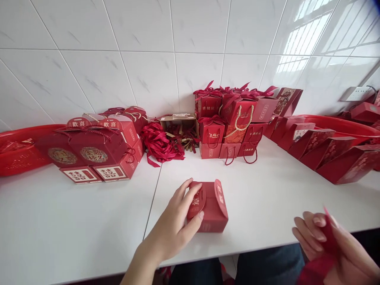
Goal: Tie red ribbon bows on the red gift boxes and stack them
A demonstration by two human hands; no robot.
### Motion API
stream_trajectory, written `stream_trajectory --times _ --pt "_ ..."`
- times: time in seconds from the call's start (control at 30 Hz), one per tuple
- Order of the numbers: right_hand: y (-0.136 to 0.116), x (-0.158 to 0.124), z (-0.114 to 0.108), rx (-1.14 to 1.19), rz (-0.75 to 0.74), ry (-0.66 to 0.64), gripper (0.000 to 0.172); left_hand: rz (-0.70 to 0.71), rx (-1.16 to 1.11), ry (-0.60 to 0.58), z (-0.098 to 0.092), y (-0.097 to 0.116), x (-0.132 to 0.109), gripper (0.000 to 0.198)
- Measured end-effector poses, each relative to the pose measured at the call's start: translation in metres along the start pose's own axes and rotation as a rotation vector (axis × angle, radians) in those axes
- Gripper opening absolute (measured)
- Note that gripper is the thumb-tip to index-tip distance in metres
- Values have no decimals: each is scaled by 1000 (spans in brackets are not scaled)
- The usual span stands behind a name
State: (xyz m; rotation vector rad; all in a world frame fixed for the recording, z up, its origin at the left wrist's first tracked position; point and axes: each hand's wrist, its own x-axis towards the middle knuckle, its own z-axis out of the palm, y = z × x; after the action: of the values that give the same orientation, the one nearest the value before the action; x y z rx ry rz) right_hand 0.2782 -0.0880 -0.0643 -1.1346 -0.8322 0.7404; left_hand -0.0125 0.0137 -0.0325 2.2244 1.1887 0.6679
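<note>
A small red gift box [211, 221] stands on the white table in front of me, its two rounded top flaps raised, the right one tilted upright. My left hand [181, 217] grips the box from the left, fingers over the left flap and thumb along the front. At the lower right, off the table's front edge, my right hand [329, 241] pinches a strip of dark red ribbon [319, 267]; the strip hangs down, smeared by motion. Behind the box lies a heap of red ribbon [157, 140].
Stacked red boxes [95, 150] stand at the left, and more boxes with ribbon bows [231, 122] at the back. An open cardboard box [179, 130] holds cords. Several slanted red boxes [326, 150] line the right, beside a red basket [347, 124]. Another red basket [26, 162] is far left.
</note>
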Motion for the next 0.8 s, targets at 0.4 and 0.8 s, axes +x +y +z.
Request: stream_trajectory --times 0.4,0.8 --pt "-29 -2 102 -259 287 -653 48 170 121 0 -10 33 -10 29" --pt "-35 -1 112 -304 286 -799 44 329 110 158 -3 33 1 17"
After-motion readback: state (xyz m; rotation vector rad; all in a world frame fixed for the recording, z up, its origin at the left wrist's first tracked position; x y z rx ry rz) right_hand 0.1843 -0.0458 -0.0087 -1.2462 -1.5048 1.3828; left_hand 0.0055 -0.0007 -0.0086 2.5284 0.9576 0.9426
